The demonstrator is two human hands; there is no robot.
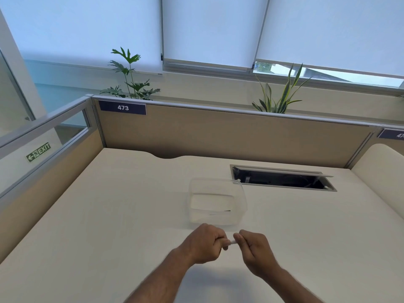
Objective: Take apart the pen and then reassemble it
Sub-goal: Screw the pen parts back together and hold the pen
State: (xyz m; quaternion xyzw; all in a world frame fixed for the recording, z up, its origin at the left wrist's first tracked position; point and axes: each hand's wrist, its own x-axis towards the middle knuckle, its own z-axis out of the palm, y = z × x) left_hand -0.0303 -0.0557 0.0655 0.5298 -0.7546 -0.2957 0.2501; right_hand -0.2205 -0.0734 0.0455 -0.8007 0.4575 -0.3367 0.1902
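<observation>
Both my hands meet just above the white desk, near its front. My left hand (205,243) is closed in a fist around one end of a pale pen (231,242). My right hand (253,248) pinches the other end with its fingertips. Only a short whitish piece of the pen shows between the two hands; the rest is hidden in my fingers. Just beyond my hands stands a clear plastic container (240,193), and a thin pen part (219,213) lies on its bottom near the front wall.
An open cable hatch (282,179) is cut into the desk at the back right. Beige partition panels (218,136) wall in the back and left sides. Potted plants stand behind the partition. Bare desk surface (109,215) stretches to the left.
</observation>
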